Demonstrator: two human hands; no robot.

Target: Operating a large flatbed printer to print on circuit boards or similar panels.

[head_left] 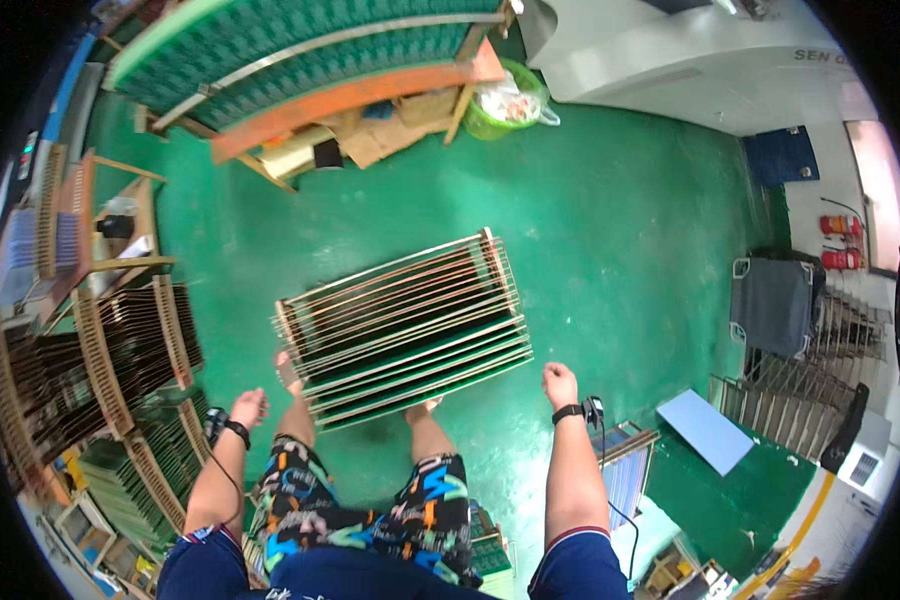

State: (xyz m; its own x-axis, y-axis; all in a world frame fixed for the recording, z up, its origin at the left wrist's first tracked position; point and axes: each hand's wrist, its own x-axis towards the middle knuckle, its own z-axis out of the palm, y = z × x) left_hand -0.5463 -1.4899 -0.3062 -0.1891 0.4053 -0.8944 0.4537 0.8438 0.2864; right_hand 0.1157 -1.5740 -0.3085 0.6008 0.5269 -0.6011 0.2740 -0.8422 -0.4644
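Note:
A slatted rack [495,262] stands on the floor between my feet and just ahead of them. It looks wooden, with long thin rods or panels set in parallel rows from side to side. My left hand [250,407] hangs to the left of the rack, apart from it, its fingers curled in and nothing visible in them. Out to the right of the rack is my right hand [560,383], closed like a loose fist, also without touching anything. Each wrist wears a black strap with a small device and a cable.
Slotted racks with thin boards [130,470] crowd my left. Ahead stands a large green-topped rack [300,75] with an orange edge, beside a green bin [490,120]. A white machine [670,60] is at far right. Rightward are a folded grey cot [770,300] and a pale blue panel [705,432].

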